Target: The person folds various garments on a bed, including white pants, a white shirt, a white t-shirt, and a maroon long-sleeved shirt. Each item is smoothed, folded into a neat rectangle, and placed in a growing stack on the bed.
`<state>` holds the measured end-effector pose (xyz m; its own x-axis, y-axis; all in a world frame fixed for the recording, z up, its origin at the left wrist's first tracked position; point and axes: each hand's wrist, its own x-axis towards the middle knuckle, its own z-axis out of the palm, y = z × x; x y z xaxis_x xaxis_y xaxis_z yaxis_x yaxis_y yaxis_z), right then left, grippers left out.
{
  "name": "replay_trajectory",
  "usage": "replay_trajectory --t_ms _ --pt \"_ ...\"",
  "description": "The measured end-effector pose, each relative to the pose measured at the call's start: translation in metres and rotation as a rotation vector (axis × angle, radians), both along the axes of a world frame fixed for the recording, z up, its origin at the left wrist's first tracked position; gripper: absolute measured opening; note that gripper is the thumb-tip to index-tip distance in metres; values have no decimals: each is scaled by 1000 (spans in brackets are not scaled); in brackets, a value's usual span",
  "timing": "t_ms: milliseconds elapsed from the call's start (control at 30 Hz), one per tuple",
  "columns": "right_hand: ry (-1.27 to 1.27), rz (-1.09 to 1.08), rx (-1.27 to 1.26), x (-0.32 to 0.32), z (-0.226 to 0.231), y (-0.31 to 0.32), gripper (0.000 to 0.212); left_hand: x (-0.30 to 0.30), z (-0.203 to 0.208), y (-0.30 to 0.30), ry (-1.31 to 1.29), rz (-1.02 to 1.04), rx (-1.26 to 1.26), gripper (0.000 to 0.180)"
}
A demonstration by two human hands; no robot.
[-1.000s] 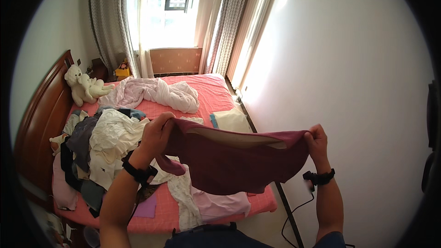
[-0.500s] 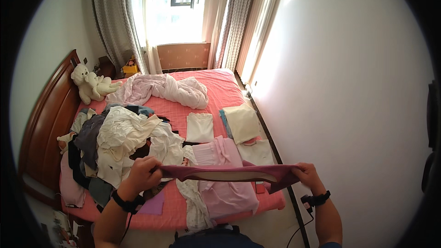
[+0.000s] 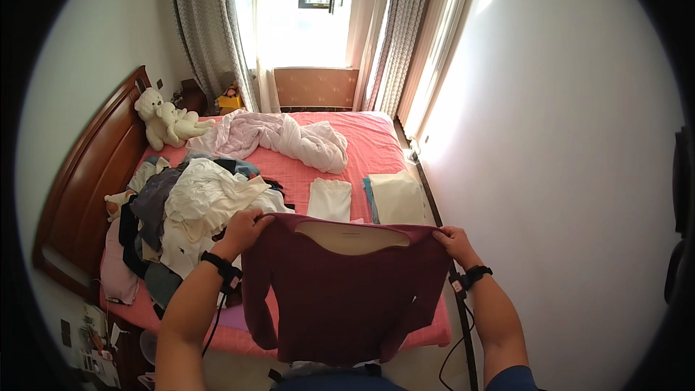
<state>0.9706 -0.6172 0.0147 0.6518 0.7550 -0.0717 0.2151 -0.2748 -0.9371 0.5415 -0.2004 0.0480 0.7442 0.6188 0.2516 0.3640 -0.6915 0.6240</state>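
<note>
A dark maroon long-sleeved top [image 3: 340, 297] hangs in front of me, held up by its shoulders with the neckline facing up. My left hand [image 3: 245, 229] grips its left shoulder and my right hand [image 3: 454, 242] grips its right shoulder. Both wrists wear black bands. The top hides part of the red-sheeted bed [image 3: 376, 146] below it. A pile of mixed clothes [image 3: 190, 210] lies on the bed just beyond my left hand.
Folded pale garments [image 3: 329, 198] and a folded cream piece [image 3: 397, 198] lie mid-bed. A pinkish crumpled blanket [image 3: 279, 137] and a white plush toy [image 3: 168, 120] sit near the wooden headboard [image 3: 87, 188]. A white wall [image 3: 550, 174] runs along the right; curtains [image 3: 210, 29] flank the window.
The maroon top was stretched flat and horizontal between my hands; now it hangs down vertically, held by its shoulders. My hands sit closer to my body.
</note>
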Motion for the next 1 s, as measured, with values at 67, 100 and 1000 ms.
replay_trajectory --t_ms 67,100,1000 --pt "-47 -44 55 29 -6 23 23 30 17 10 5 43 79 43" --pt "-71 -68 83 44 -4 32 23 44 28 16 -9 66 125 44" --pt "-836 280 -442 -38 -308 -118 17 -39 -367 -160 214 -558 250 18"
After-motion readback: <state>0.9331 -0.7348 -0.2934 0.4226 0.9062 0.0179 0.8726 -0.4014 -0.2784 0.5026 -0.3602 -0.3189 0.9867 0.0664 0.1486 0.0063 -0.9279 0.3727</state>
